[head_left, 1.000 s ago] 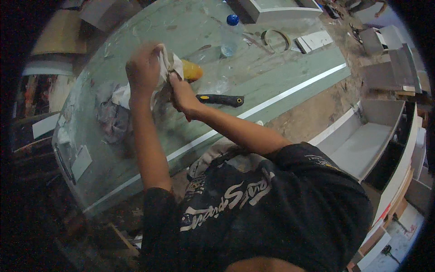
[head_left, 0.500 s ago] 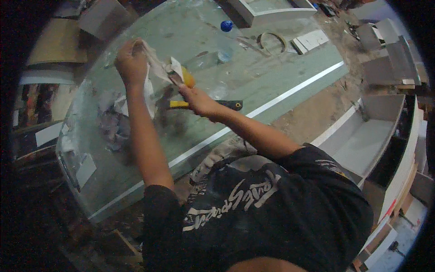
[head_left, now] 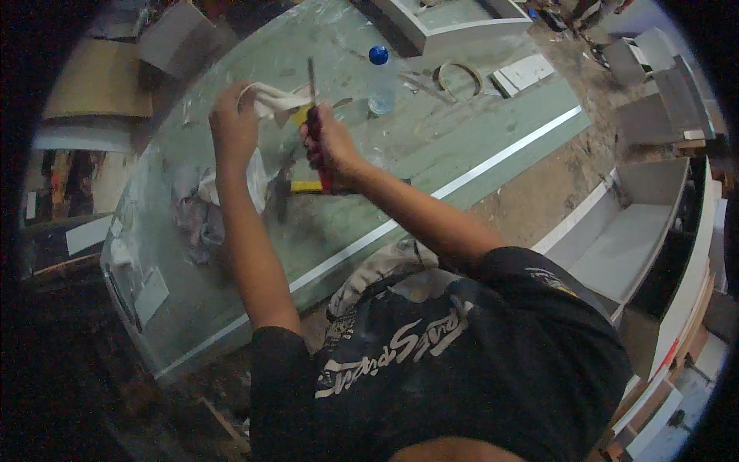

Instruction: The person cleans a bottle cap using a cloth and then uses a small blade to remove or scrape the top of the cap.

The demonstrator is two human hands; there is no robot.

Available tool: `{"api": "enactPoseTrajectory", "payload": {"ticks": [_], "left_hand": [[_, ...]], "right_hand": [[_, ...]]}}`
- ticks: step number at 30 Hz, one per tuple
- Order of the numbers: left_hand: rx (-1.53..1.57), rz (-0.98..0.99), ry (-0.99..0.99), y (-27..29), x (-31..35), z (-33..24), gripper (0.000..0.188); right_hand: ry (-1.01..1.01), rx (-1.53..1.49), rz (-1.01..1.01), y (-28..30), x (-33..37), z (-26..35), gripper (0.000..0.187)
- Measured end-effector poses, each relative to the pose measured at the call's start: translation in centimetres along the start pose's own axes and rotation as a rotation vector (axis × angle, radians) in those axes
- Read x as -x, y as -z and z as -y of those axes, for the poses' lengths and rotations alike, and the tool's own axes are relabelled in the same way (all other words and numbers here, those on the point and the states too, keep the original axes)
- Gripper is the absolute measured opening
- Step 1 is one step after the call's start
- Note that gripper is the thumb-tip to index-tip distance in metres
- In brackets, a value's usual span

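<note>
My left hand is closed on a white cloth, which stretches across toward my right hand. Fingers wrapped round a red and black handle, my right hand grips a hand tool with a narrow dark blade pointing up and away from me. The exact kind of tool does not show. Something yellow sits just behind the handle, partly hidden. Below the right hand, a tool with a yellow and black handle lies on the pale green tabletop, partly covered by my wrist.
Crumpled plastic and cloth lie by my left forearm. Beyond my right hand are a clear bottle with a blue cap, a tape roll and white strips. A white-framed box occupies the far edge; an open cabinet carcass stands right.
My right hand has turned, bringing the tool's blade upright and its red and black handle into view. The cloth now stretches more level between my hands. The view has shifted slightly.
</note>
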State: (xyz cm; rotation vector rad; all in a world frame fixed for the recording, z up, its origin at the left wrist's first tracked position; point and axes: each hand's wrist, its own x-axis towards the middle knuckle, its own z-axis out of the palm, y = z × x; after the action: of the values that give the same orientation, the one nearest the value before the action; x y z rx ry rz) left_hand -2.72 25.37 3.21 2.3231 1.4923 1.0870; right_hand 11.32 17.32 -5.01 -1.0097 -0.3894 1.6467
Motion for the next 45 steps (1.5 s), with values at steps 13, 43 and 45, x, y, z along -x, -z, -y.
{"api": "enactPoseTrajectory", "payload": {"ticks": [13, 43, 45], "left_hand": [[-0.035, 0.12, -0.05, 1.1, 0.7, -2.0, 0.016], [0.724, 0.174, -0.105, 4.4, 0.2, -5.2, 0.023], [0.664, 0.209, -0.056, 5.5, 0.9, -4.6, 0.025]], "right_hand": [[-0.016, 0.174, 0.289, -1.6, -0.8, -7.1, 0.07], [0.437, 0.367, 0.294, 3.8, 2.1, -0.6, 0.072], [0.38, 0.408, 0.359, 2.5, 2.5, -0.6, 0.064]]}}
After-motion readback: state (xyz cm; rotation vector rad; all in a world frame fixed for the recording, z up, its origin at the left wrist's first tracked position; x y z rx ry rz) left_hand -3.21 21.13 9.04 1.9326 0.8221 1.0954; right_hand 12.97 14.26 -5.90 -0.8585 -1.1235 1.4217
